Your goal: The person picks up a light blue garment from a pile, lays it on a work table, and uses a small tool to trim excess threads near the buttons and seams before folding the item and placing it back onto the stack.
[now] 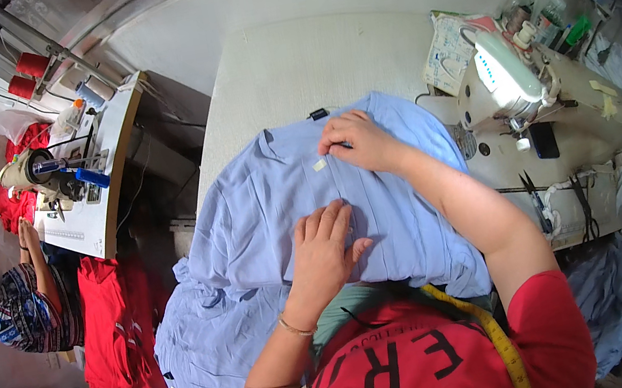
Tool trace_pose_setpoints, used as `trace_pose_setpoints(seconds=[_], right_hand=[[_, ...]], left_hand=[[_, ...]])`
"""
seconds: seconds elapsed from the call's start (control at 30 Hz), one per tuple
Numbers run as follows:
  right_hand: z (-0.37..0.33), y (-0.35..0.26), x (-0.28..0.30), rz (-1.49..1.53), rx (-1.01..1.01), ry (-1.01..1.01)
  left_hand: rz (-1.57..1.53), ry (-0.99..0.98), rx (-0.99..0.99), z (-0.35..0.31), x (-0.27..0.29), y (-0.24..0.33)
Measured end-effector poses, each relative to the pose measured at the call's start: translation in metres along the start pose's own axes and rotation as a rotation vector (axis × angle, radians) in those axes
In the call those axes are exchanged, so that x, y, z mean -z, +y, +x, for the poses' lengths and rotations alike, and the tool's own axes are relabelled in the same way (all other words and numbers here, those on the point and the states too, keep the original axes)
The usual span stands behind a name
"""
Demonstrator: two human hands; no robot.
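A light blue shirt (248, 213) lies spread on the table in front of me, its neckline toward the far side. A small dark label (318, 114) shows at the neck, and a small pale tag (319, 165) sits on the front. My left hand (324, 245) rests flat on the lower front of the shirt, fingers stretched. Farther up, beside the pale tag, my right hand (356, 141) has its fingers curled and pinched at the cloth near the neckline. The exact fold between those fingertips is hidden.
A sewing machine (506, 79) stands at right, with scissors (533, 194) and a dark phone-like object (543, 141) near it. More blue cloth (214, 350) hangs at the near left. Another person (32, 298) sits by a second machine (43, 169) and red garments (116, 333).
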State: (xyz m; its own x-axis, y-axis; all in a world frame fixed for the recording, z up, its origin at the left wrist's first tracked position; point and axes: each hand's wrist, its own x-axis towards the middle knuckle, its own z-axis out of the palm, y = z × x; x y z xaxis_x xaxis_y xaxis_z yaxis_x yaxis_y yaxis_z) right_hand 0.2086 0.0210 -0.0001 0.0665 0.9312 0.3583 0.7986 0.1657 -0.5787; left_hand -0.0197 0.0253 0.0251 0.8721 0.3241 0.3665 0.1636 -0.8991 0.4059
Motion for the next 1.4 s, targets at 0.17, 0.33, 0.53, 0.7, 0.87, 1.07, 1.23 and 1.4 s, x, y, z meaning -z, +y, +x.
trace_pose_setpoints(seconds=[0.17,0.33,0.53,0.7,0.87,1.07,1.23,1.4], right_hand=[[0.0005,-0.0023,-0.0006,-0.005,-0.019,0.036],[0.0002,-0.0041,-0.001,0.011,-0.028,0.062],[0.0006,-0.0047,-0.0008,0.006,-0.037,0.052],[0.0005,-0.0043,-0.0008,-0.021,0.003,0.057],[0.0005,-0.0044,-0.0016,-0.028,0.001,0.058],[0.001,-0.0068,-0.0016,0.01,-0.029,0.042],[-0.0001,-0.0054,-0.0006,-0.016,-0.008,0.016],[0.002,-0.0059,0.0,-0.012,0.0,0.018]], left_hand=[[0.024,-0.011,0.001,-0.0001,-0.001,0.0001],[0.027,0.009,-0.004,-0.0014,-0.0018,0.0004],[0.017,0.006,0.001,-0.0004,-0.0002,0.0015],[0.021,0.021,-0.003,-0.0021,-0.0007,0.0021],[0.013,0.023,-0.006,-0.0025,-0.0012,0.0017],[0.014,0.031,-0.018,-0.0032,-0.001,0.0008],[0.008,0.018,-0.013,-0.0031,0.0004,0.0019],[0.007,0.029,-0.011,-0.0065,-0.001,0.0008]])
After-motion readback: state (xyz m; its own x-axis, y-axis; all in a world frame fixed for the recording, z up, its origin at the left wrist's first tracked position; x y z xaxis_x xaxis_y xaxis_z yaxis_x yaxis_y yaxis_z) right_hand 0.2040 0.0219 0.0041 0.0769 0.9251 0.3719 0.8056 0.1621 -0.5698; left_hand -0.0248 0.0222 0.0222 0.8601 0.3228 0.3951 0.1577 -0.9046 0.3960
